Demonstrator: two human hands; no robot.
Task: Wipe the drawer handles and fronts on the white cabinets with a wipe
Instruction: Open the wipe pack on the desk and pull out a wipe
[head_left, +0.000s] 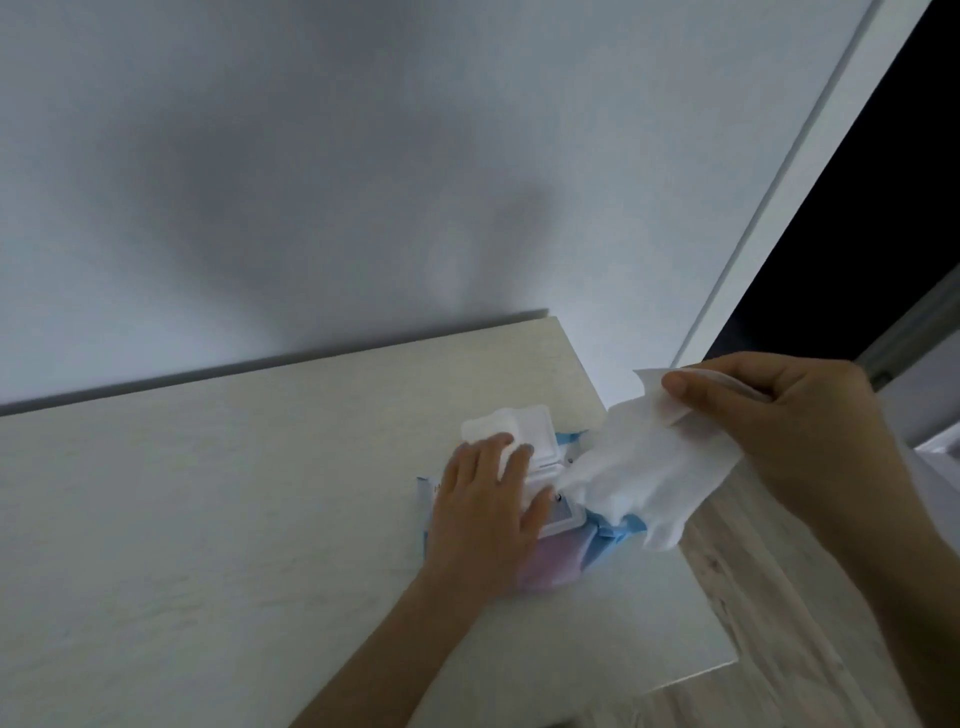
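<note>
A blue and pink pack of wipes (566, 561) lies on the white cabinet top (208, 519), its white flip lid (524, 421) standing open. My left hand (488, 514) presses flat on the pack, fingers spread near the lid opening. My right hand (779, 426) pinches a white wipe (644, 478) by its upper corner, to the right of the pack. The wipe's lower end still reaches the pack's opening. No drawer fronts or handles are in view.
A white wall (363, 156) rises behind the cabinet. To the right stands a white door frame (810, 171) with a dark opening (893, 171) beyond it. Light wood-look floor (779, 597) shows past the cabinet's right edge.
</note>
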